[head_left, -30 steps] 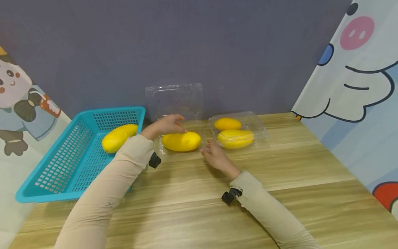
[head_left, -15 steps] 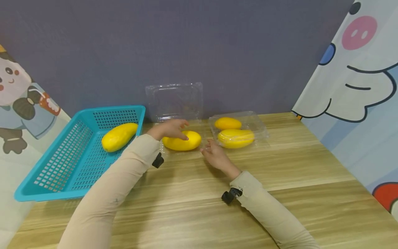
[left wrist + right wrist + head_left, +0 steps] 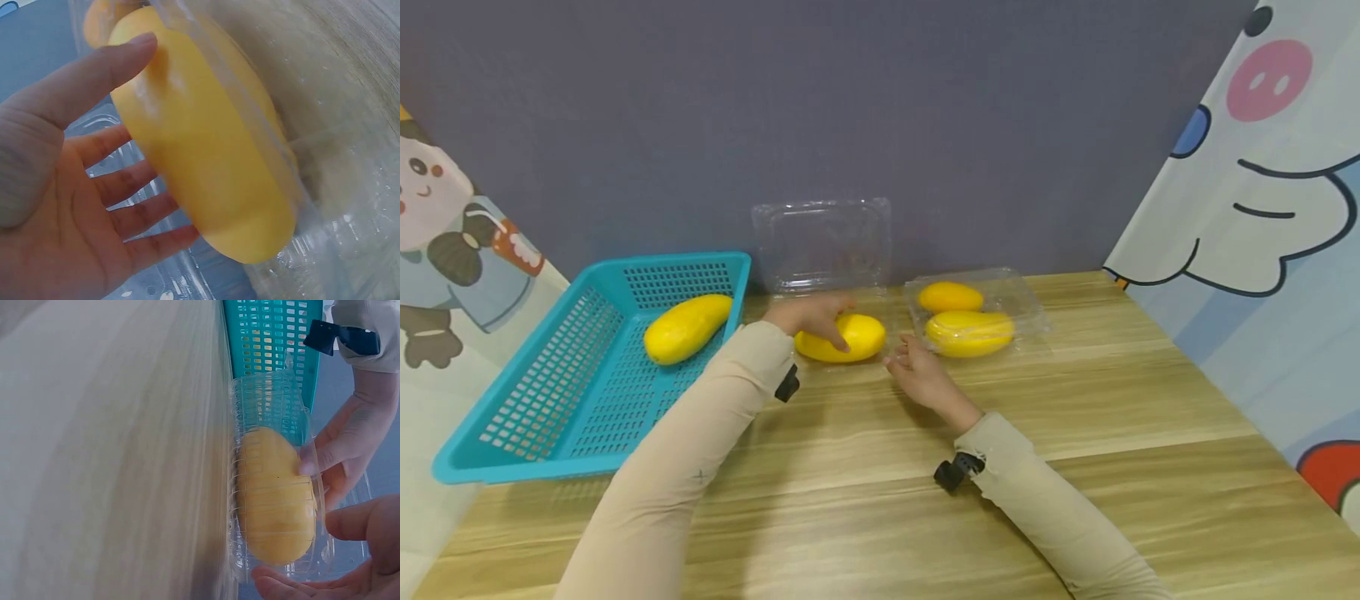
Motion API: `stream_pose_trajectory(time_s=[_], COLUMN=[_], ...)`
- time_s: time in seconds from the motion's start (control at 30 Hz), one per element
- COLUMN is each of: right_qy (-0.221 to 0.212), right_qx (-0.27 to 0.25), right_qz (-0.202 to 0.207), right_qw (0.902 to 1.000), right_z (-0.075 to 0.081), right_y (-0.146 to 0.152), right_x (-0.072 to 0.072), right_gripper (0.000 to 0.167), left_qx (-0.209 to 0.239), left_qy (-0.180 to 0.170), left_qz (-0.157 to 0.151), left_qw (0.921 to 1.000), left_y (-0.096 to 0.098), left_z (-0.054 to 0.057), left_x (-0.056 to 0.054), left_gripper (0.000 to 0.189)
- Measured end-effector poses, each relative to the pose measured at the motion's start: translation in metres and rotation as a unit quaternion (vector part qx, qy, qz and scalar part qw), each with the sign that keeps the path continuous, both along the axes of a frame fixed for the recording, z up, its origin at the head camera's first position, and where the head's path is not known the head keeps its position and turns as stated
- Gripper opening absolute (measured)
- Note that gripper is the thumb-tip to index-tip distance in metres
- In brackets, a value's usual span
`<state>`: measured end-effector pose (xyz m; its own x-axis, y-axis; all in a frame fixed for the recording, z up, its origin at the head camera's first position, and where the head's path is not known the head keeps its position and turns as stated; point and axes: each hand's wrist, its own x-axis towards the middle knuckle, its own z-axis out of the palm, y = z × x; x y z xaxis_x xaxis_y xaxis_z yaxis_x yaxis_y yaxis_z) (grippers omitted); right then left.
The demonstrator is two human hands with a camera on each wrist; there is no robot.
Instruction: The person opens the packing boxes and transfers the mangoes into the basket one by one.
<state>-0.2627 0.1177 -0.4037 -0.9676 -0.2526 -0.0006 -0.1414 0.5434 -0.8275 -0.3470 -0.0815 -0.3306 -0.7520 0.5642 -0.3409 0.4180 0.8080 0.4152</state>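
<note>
A smooth yellow oblong fruit (image 3: 859, 335), mango-like, lies in a clear plastic clamshell box (image 3: 823, 242) whose lid stands raised against the wall. My left hand (image 3: 811, 317) is over the fruit's left part. In the left wrist view its thumb lies over the fruit, and its fairly straight fingers (image 3: 140, 212) reach to the far side, tips partly hidden. At the box's right end rests my right hand (image 3: 925, 379), holding nothing up. In the right wrist view its thumb (image 3: 356, 522) is by the rim and its other fingers are at the end wall.
A second clear box (image 3: 1026, 304) on the right holds a small yellow fruit (image 3: 950, 297) and a longer one (image 3: 970, 333). Left of the hands, a turquoise basket (image 3: 520, 471) contains another yellow fruit (image 3: 688, 329). A grey wall (image 3: 1000, 150) closes off the back of the wooden table (image 3: 865, 500).
My left hand has moved right and down, from behind the fruit to over it, with the thumb now across its top. The right hand has stayed at the box's end.
</note>
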Motion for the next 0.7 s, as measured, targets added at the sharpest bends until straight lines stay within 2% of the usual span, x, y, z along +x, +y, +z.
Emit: stream_pose_trajectory(time_s=[0.2,0.47,0.7], right_qy=[0.003,0.003,0.006], right_qx=[-0.008,-0.005,0.006], right_qz=[0.003,0.0,0.0], right_qw=[1.0,1.0,1.0], right_z=[0.001,0.002,0.001], right_y=[0.0,0.001,0.0], right_x=[0.0,0.0,0.0], right_gripper=[0.062,0.062,0.062], left_qx=[-0.027,-0.032,-0.04], left_qy=[-0.007,0.012,0.003], left_qz=[0.007,0.001,0.007], left_qw=[0.9996,0.9994,0.9992], left_y=[0.0,0.003,0.004], left_z=[-0.004,-0.011,-0.017], left_x=[-0.001,-0.005,-0.008], left_gripper=[0.089,0.09,0.094])
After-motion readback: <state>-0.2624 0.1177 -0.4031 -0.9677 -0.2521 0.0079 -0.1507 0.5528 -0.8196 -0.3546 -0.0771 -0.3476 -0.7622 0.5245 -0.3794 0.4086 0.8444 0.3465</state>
